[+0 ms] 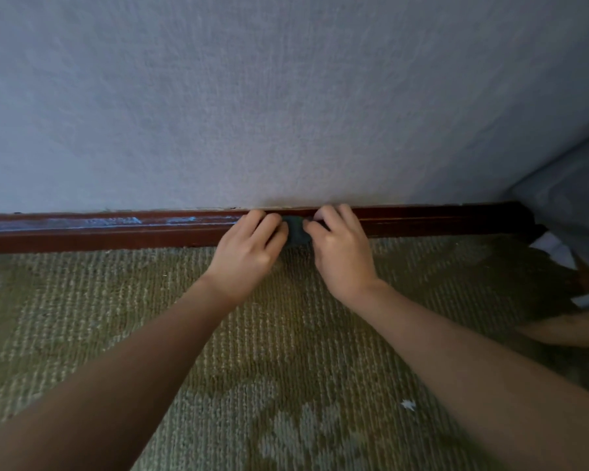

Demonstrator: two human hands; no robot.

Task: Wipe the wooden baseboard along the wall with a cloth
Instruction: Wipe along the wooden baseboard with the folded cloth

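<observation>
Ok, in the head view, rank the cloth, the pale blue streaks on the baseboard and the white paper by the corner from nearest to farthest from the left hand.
1. Cloth: held by the left hand, at its right side.
2. Blue streaks: on the baseboard, just to the left.
3. White paper: far right, on the floor by the corner.

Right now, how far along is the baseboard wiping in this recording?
Looks done: the baseboard right of the hands, up to the corner, shows dark and streak-free. In hand: the left hand and right hand both grip a dark cloth against the board. Still to do: pale bluish streaks run along the board left of the hands, so that stretch seems unwiped.
</observation>
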